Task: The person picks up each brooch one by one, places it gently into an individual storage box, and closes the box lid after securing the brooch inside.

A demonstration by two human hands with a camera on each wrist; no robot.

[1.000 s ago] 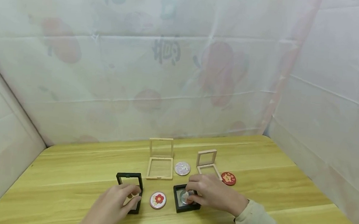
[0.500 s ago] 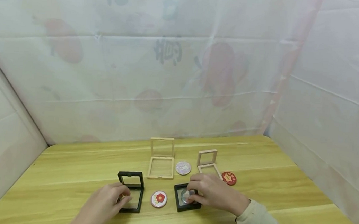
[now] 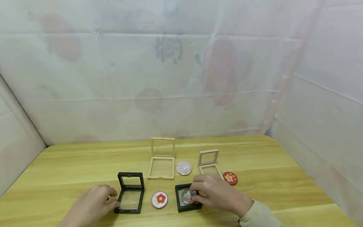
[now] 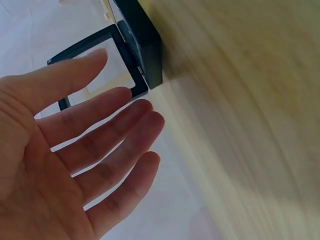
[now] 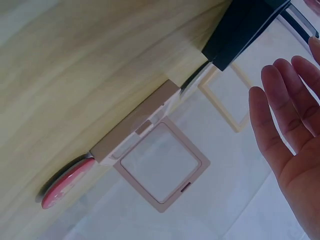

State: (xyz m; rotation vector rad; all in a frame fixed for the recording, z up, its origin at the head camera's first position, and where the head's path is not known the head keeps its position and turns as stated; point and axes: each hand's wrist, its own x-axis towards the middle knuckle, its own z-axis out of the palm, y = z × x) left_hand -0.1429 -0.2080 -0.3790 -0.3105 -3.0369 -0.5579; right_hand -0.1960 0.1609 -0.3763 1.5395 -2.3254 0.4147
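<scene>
My left hand (image 3: 91, 204) hovers beside the left edge of an open black display frame (image 3: 128, 210), its fingers loose and holding nothing. In the left wrist view its fingers (image 4: 135, 120) are spread apart near that frame's raised lid. My right hand (image 3: 218, 195) is over the right side of a second black display frame (image 3: 179, 208). Inside that frame lies a round badge (image 3: 186, 197), partly hidden by thumb and forefinger. The right wrist view shows relaxed fingers (image 5: 277, 100); contact with the badge is unclear. Between the black frames lies a white badge with a red flower (image 3: 160, 199).
Farther back stand an open light wooden-looking frame (image 3: 161, 178) and a smaller open frame (image 3: 208, 157). A pale glittery badge (image 3: 184, 168) lies between them. Right of the smaller one is a red badge (image 3: 230, 178). Pale cloth (image 3: 120, 123) hangs behind the table (image 3: 70, 172).
My left hand has drawn back leftward from over the left black frame, uncovering its inside. The right hand stays almost where it was, above the badge in the right frame.
</scene>
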